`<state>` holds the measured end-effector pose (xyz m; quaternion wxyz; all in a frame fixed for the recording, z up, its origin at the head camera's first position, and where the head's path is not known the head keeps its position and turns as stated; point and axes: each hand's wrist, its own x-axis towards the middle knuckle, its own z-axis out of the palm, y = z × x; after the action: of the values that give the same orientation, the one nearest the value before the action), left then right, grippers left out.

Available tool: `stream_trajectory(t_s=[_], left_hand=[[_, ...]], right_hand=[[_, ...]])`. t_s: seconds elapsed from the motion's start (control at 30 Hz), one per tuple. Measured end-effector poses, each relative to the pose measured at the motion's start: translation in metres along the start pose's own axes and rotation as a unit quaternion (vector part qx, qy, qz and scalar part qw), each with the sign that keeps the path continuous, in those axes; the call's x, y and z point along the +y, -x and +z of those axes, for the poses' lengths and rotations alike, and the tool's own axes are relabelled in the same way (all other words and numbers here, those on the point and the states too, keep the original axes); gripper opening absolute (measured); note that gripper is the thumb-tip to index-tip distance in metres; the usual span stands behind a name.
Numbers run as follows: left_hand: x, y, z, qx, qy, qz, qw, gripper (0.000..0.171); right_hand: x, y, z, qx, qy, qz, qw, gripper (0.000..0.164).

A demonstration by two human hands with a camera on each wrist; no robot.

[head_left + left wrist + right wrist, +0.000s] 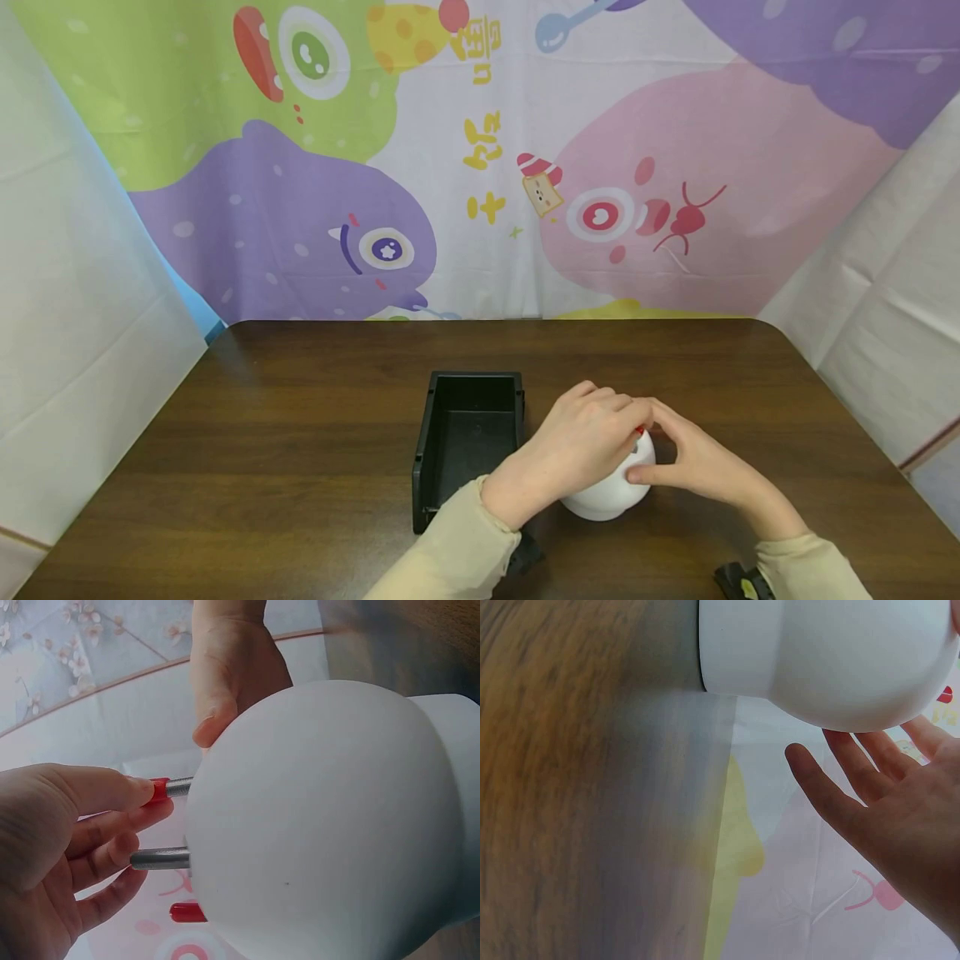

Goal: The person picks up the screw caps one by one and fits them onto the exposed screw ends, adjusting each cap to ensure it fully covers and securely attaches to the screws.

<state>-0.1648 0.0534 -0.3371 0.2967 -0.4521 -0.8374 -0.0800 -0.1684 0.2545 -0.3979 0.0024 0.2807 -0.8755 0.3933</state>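
A white, round-topped holder point(603, 498) stands on the table, and short metal rods point(169, 859) stick out of its top. One metal rod with a red end point(160, 790) is pinched between the thumb and forefinger of my left hand point(592, 433), whose other fingers spread beside a bare rod. A separate red piece point(187, 912) shows close to the dome. My right hand point(701, 462) holds the dome from the right, thumb in front and fingers on the far side; its little finger point(810, 776) stands off the surface. From the head view, my left hand hides most of the top.
Just left of the holder is a black open-topped bin point(422, 467). The brown wooden table point(247, 467) runs back to a cartoon-printed curtain point(480, 250). White cloth point(82, 317) hangs at both sides.
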Motion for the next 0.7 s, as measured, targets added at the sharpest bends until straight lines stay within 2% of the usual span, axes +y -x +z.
stream_trajectory(t_s=[0.4, 0.7], left_hand=[[0.0007, 0.0005, 0.0038, 0.0, -0.007, 0.007, 0.9999, 0.004], [0.0003, 0.0004, 0.0056, -0.005, 0.006, 0.005, 1.0, 0.004]], right_hand=[[-0.0004, -0.0001, -0.0003, -0.002, -0.006, -0.006, 1.0, 0.067], [0.0004, 0.0001, -0.0002, -0.001, -0.001, -0.005, 1.0, 0.065]])
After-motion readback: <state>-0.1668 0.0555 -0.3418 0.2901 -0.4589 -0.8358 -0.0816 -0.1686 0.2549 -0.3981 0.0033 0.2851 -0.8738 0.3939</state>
